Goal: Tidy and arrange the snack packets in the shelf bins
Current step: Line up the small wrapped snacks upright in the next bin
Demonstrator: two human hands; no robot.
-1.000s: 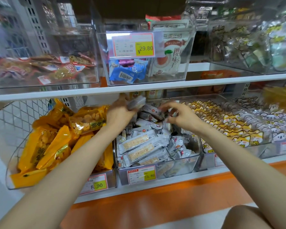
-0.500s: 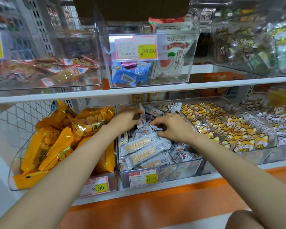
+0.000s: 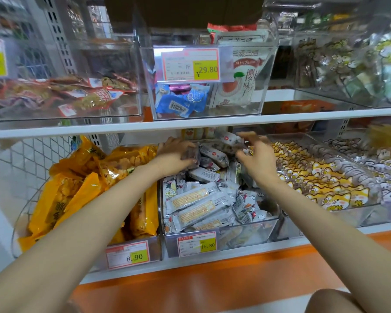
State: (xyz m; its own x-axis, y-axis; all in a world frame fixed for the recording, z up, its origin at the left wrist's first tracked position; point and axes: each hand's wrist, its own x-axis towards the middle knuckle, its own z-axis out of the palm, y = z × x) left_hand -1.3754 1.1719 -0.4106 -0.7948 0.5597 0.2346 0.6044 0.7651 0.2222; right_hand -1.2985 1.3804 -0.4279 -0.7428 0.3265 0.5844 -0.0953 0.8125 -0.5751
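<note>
Shelving hems you in: the upper shelf board (image 3: pixel 190 126) runs white just above your knuckles, so headroom over the bins is slim, while the lower shelf (image 3: pixel 167 264) stands open toward you. Three clear bins sit side by side on it within your reach. The left bin (image 3: pixel 20 224) is heaped with orange packets (image 3: pixel 77 195). Beside it is the middle bin (image 3: pixel 253 233), then the right bin (image 3: pixel 339 216), layered with cat-print packets (image 3: pixel 314 177). They stand close, wall beside wall, so your way in is over the rims.

Both your forearms reach in bare and converge on the back of the middle bin. Your left hand (image 3: pixel 174 154) lies palm down near that bin's left wall, fingers curled round one dark packet (image 3: pixel 191 154). Your right hand (image 3: pixel 257 154) hovers claw-like, fingers spread above the pile beside a raised packet (image 3: pixel 228 140). Blur hides whether it grips that packet.

The snack packets (image 3: pixel 212 175) you are tidying lie jumbled in the middle bin, with three long bars (image 3: pixel 190 197) stacked slantwise at its front. Three price tags read clearly: the 29.80 label (image 3: pixel 191 64), the 15.80 label (image 3: pixel 196 242) and the 8.90 label (image 3: pixel 128 257).
</note>
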